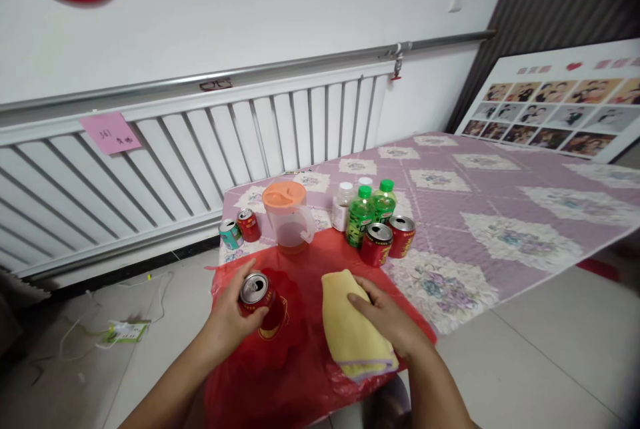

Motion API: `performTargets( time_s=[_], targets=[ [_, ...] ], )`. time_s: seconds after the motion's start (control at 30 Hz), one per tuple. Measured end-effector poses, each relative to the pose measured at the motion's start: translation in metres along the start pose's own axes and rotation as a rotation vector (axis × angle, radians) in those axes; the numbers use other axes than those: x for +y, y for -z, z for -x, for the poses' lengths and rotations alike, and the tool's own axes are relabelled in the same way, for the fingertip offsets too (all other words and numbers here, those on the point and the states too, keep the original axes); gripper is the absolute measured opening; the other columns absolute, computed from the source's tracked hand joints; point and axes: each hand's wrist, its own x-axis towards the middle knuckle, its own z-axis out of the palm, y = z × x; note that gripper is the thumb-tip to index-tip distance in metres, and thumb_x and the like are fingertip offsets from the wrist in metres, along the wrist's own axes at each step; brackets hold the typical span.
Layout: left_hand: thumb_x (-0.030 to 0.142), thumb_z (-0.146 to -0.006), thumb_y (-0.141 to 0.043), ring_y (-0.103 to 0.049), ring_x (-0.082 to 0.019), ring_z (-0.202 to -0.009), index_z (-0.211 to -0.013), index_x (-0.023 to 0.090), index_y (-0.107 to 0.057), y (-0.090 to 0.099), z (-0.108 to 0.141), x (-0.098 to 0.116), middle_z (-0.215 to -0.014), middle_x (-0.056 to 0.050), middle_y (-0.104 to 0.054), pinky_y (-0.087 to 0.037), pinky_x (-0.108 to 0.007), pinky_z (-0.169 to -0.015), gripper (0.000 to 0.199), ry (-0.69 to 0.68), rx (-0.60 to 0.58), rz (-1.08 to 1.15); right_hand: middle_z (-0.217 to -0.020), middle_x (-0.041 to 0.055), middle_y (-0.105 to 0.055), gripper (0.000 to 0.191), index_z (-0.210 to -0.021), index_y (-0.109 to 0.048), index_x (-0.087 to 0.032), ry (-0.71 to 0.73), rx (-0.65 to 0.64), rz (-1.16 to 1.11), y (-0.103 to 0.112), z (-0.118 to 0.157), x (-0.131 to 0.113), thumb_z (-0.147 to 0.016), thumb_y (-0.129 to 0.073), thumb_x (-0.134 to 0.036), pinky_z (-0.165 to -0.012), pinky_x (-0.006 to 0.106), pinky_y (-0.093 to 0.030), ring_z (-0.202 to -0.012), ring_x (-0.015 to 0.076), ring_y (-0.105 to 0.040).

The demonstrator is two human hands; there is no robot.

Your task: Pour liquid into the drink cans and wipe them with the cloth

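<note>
My left hand (235, 315) is wrapped round a red drink can (261, 297), whose opened top faces up. Thumb and fingers press on opposite sides of it, over the red plastic sheet (300, 389). In my right hand (385, 312) is a folded yellow cloth (347, 322) with a pale purple edge, the thumb on top and the other fingers partly hidden at its far side. Whether the can rests on the sheet or is slightly raised, I cannot tell.
Beyond my hands stands a pitcher (287, 219) with an orange lid. Left of it are a teal can (231, 234) and a small red can (249, 225). To the right, green-capped bottles (360, 219) stand behind red cans (377, 245). A white radiator (200, 149) lines the wall.
</note>
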Motion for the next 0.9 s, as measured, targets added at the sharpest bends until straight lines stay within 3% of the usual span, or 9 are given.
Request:
performTargets(
  time_s=[0.13, 0.23, 0.43, 0.57, 0.7, 0.8, 0.9],
  targets=[
    [0.026, -0.071, -0.069, -0.055, -0.031, -0.131, -0.143, 0.023, -0.043, -0.008, -0.001, -0.013, -0.142, -0.012, -0.057, -0.04, -0.052, -0.114, 0.077, 0.01, 0.022, -0.021, -0.146, 0.0137, -0.058, 0.063, -0.141, -0.053, -0.016, 0.128, 0.102, 0.324, -0.002, -0.003, 0.008, -0.086, -0.057, -0.047, -0.111, 0.047, -0.043, -0.13, 0.0311, -0.058],
    [0.026, -0.07, -0.069, -0.054, -0.032, -0.132, -0.142, 0.022, -0.044, -0.013, 0.0, -0.022, -0.142, -0.013, -0.057, -0.039, -0.054, -0.115, 0.077, 0.003, 0.026, -0.053, -0.147, 0.0162, -0.055, 0.064, -0.141, -0.053, -0.012, 0.153, 0.188, 0.474, 0.001, -0.007, 0.013, -0.086, -0.053, -0.044, -0.117, 0.048, -0.036, -0.135, 0.0309, -0.053],
    [0.026, -0.072, -0.069, -0.051, -0.032, -0.136, -0.142, 0.021, -0.042, -0.015, 0.002, -0.029, -0.142, -0.013, -0.057, -0.038, -0.056, -0.115, 0.075, -0.034, 0.013, -0.116, -0.135, 0.0147, -0.065, 0.055, -0.13, -0.062, -0.015, 0.152, 0.3, 0.505, 0.006, -0.008, 0.015, -0.084, -0.054, -0.045, -0.11, 0.046, -0.043, -0.125, 0.03, -0.06],
    [0.025, -0.071, -0.069, -0.055, -0.032, -0.132, -0.141, 0.021, -0.044, -0.014, 0.002, -0.03, -0.138, -0.013, -0.06, -0.04, -0.055, -0.114, 0.075, -0.046, 0.002, -0.104, -0.105, 0.0096, -0.075, 0.045, -0.11, -0.07, -0.019, 0.13, 0.384, 0.449, 0.004, 0.002, 0.006, -0.084, -0.055, -0.053, -0.091, 0.043, -0.053, -0.096, 0.0281, -0.07],
    [0.025, -0.068, -0.071, -0.055, -0.032, -0.131, -0.14, 0.021, -0.046, -0.016, 0.0, -0.032, -0.138, -0.012, -0.06, -0.041, -0.054, -0.113, 0.076, -0.022, 0.014, -0.068, -0.082, 0.0033, -0.073, 0.041, -0.098, -0.071, -0.023, 0.114, 0.437, 0.46, 0.001, 0.01, 0.006, -0.082, -0.057, -0.058, -0.077, 0.04, -0.054, -0.077, 0.0253, -0.067],
    [0.026, -0.068, -0.07, -0.057, -0.032, -0.128, -0.141, 0.019, -0.046, -0.017, 0.0, -0.033, -0.137, -0.013, -0.06, -0.043, -0.052, -0.111, 0.077, -0.001, 0.012, -0.046, -0.086, 0.0041, -0.073, 0.046, -0.106, -0.07, -0.023, 0.103, 0.52, 0.497, -0.001, 0.015, 0.01, -0.081, -0.058, -0.059, -0.081, 0.041, -0.054, -0.08, 0.0256, -0.067],
    [0.026, -0.066, -0.069, -0.057, -0.031, -0.128, -0.142, 0.018, -0.044, -0.019, 0.0, -0.035, -0.138, -0.013, -0.059, -0.043, -0.05, -0.111, 0.08, -0.012, 0.017, -0.011, -0.105, 0.011, -0.072, 0.054, -0.119, -0.066, -0.017, 0.13, 0.622, 0.594, -0.007, 0.021, 0.01, -0.084, -0.055, -0.057, -0.091, 0.045, -0.052, -0.095, 0.0291, -0.067]
  ],
)
